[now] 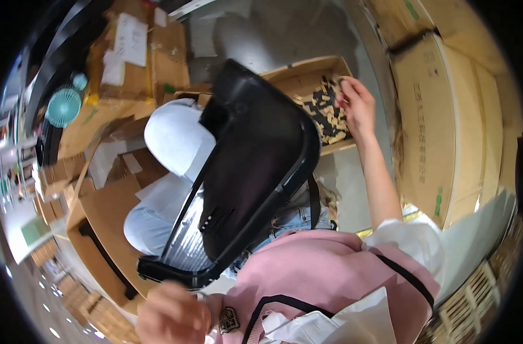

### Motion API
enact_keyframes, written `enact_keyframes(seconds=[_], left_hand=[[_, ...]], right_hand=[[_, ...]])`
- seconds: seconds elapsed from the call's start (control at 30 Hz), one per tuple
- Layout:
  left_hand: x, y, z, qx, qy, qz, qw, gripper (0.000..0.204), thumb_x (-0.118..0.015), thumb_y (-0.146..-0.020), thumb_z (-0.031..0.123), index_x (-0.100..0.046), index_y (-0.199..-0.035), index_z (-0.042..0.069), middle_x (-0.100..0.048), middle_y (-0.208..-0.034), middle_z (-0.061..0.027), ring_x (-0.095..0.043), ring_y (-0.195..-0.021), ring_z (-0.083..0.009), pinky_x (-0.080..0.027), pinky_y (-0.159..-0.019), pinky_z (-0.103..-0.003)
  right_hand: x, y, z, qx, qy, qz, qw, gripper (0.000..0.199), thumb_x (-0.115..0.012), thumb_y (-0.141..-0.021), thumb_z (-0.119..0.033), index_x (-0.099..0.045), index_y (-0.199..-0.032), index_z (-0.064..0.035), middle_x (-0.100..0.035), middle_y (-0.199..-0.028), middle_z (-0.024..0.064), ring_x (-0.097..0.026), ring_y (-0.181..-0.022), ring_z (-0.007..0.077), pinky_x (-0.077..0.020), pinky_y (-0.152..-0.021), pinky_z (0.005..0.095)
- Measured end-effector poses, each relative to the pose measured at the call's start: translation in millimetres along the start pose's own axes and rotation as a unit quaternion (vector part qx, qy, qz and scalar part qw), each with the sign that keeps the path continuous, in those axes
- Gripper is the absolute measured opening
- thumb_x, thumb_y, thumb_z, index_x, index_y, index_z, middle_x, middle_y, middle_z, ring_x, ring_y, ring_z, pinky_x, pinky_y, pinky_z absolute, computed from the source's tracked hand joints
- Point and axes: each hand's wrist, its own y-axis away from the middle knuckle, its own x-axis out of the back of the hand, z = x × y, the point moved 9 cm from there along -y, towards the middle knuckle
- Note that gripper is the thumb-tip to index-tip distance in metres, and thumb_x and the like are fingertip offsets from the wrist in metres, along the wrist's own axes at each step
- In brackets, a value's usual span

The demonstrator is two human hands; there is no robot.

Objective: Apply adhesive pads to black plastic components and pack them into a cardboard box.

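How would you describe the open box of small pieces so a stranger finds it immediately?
Find the large black plastic part near the picture's centre. Past its upper right edge, beside the right hand, sits an open cardboard box. Unlike nearby cartons, it shows loose tan and dark pieces inside.

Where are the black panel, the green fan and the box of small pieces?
Black panel (264, 135): head view, middle of its broad dark face.
Green fan (64, 107): head view, its round grille.
Box of small pieces (307, 70): head view, its far inner wall.
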Motion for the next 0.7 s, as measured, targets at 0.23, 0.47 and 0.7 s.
enact_keyframes(seconds=[0.23, 0.47, 0.7], left_hand=[[24, 17, -74, 0.19, -0.124, 0.027, 0.974, 0.015, -0.06, -0.084, -0.003, -0.065, -0.098, -0.002, -0.05, -0.066, 0.0044, -0.038, -0.058, 0.0, -0.027, -0.051, -0.017], [56, 33, -64, 0.119, -0.05, 0.066, 0.989, 0.011, -0.065, -0.087, 0.006, -0.06, -0.095, 0.0, -0.044, -0.056, 0.0044, -0.048, -0.056, -0.0027, -0.038, -0.053, -0.019], [83, 44, -66, 0.045, 0.023, 0.059, 0.997, 0.008, -0.06, -0.09, 0.007, -0.06, -0.085, 0.0, -0.058, -0.063, -0.0012, -0.064, -0.065, -0.0106, -0.048, -0.059, -0.022]], right_hand=[[-188, 160, -86, 0.059, -0.027, -0.379, 0.923, 0.017, -0.056, -0.092, -0.006, -0.059, -0.106, 0.0037, -0.054, -0.081, 0.0067, -0.054, -0.059, 0.0108, -0.047, -0.053, 0.0243], [-272, 270, -33, -0.133, 0.027, -0.583, 0.801, 0.023, -0.069, -0.083, -0.004, -0.054, -0.099, 0.0021, -0.056, -0.083, 0.0075, -0.054, -0.056, 0.0095, -0.0495, -0.053, 0.0243], [-288, 296, 3, -0.209, -0.004, -0.621, 0.756, 0.018, -0.067, -0.085, -0.005, -0.052, -0.088, 0.003, -0.054, -0.084, 0.0109, -0.052, -0.054, 0.0088, -0.0525, -0.052, 0.0257]])
